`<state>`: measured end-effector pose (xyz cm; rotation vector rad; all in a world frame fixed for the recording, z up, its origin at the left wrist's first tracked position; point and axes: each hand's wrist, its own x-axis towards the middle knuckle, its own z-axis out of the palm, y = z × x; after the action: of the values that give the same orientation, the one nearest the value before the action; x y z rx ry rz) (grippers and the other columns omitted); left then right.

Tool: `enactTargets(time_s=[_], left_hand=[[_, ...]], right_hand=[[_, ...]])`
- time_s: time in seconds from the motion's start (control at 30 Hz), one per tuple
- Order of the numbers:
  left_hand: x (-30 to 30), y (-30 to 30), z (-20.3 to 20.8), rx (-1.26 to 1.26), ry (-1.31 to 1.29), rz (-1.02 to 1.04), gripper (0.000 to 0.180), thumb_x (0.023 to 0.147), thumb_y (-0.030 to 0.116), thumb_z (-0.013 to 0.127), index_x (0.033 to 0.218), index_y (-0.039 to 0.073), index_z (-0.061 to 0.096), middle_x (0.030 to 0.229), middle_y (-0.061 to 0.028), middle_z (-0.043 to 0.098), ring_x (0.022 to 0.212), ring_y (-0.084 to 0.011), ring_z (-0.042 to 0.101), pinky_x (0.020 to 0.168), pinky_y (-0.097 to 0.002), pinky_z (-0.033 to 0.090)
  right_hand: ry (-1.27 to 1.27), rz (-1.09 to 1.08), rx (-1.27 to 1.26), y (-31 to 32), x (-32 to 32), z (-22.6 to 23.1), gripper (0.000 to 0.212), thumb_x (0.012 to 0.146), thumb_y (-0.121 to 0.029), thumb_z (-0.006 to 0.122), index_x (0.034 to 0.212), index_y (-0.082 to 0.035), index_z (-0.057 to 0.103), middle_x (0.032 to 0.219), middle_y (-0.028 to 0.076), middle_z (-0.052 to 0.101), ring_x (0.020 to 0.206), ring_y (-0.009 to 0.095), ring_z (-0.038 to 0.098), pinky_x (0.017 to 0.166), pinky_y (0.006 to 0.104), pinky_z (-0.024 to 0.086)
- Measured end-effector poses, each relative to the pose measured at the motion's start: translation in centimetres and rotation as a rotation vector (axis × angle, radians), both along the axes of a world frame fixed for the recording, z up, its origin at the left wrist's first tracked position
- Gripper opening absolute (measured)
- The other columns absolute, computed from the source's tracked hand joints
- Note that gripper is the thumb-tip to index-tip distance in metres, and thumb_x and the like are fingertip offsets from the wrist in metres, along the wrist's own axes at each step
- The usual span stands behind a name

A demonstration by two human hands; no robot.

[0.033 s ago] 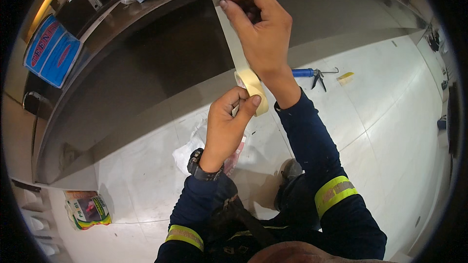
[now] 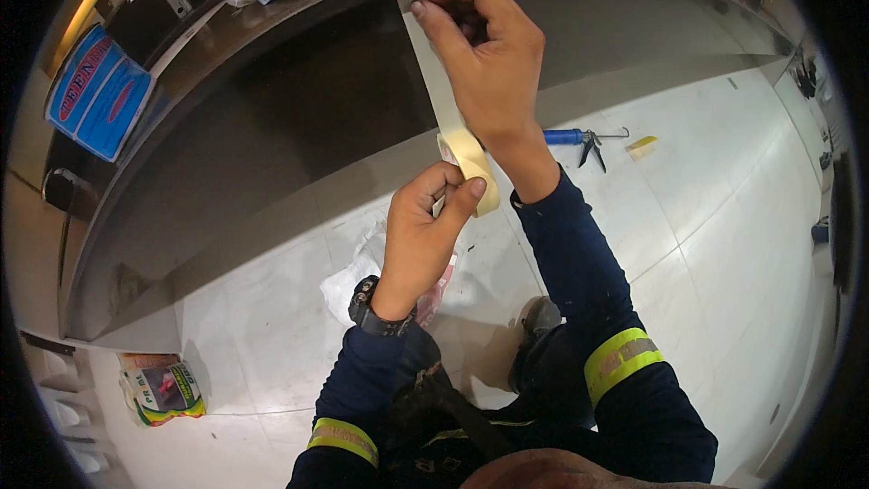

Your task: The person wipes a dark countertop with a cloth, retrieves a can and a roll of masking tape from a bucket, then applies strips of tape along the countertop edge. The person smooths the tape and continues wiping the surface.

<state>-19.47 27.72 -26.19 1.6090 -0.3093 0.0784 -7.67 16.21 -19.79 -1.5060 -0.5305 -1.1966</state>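
We have our left grip (image 2: 421,226) clamped on the cream tape roll (image 2: 472,160), above the tiled floor (image 2: 625,226). From it a tape strip (image 2: 433,63) stretches up to our right grip (image 2: 498,72), whose thumb is at the upper end; whether the fingertips close on it, we cannot tell. Beside our right wrist, we see a blue caulking gun (image 2: 567,137) on the floor.

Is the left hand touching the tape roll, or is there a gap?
Touching. The head view shows it plainly: the left hand grips the tape roll, its thumb pressed across the outer face.
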Motion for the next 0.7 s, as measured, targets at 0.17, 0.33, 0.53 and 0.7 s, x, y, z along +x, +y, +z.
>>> enactTargets(time_s=[0.17, 0.33, 0.53, 0.7], left_hand=[[0.94, 0.02, -0.35, 0.031, -0.072, 0.005, 0.025, 0.098, 0.021, 0.07, 0.088, -0.001, 0.063, 0.076, -0.0024, 0.062, 0.076, -0.0087, 0.052, 0.072, -0.0268, 0.044], [0.89, 0.2, -0.13, 0.06, -0.087, 0.015, 0.025, 0.098, 0.021, 0.07, 0.088, -0.001, 0.063, 0.075, -0.0032, 0.062, 0.075, -0.0089, 0.052, 0.071, -0.0269, 0.044], [0.91, 0.17, -0.1, 0.08, -0.084, 0.015, 0.025, 0.098, 0.02, 0.069, 0.088, -0.001, 0.063, 0.073, -0.0025, 0.059, 0.072, -0.0086, 0.05, 0.068, -0.0276, 0.043], [0.88, 0.04, -0.12, 0.061, -0.076, 0.023, 0.024, 0.098, 0.02, 0.069, 0.087, -0.001, 0.063, 0.072, -0.0019, 0.058, 0.072, -0.0082, 0.048, 0.067, -0.0276, 0.041]], right_hand=[[-0.001, -0.023, -0.035, -0.15, 0.55, 0.24, 0.012, 0.09, -0.01, 0.078, 0.095, -0.002, 0.073, 0.081, -0.001, 0.069, 0.07, 0.005, 0.056, 0.064, 0.0223, 0.046], [-0.002, -0.018, -0.042, 0.02, 0.42, 0.39, 0.012, 0.09, -0.011, 0.078, 0.096, -0.002, 0.073, 0.083, 0.0, 0.069, 0.072, 0.006, 0.057, 0.065, 0.0225, 0.046], [-0.022, 0.032, -0.027, -0.08, 0.76, 0.1, 0.012, 0.091, -0.011, 0.078, 0.097, -0.002, 0.073, 0.085, 0.001, 0.07, 0.073, 0.006, 0.058, 0.065, 0.0225, 0.046], [-0.018, -0.026, -0.057, -0.11, 0.48, 0.33, 0.013, 0.091, -0.012, 0.078, 0.097, -0.002, 0.073, 0.084, 0.001, 0.07, 0.072, 0.007, 0.058, 0.065, 0.0224, 0.046]])
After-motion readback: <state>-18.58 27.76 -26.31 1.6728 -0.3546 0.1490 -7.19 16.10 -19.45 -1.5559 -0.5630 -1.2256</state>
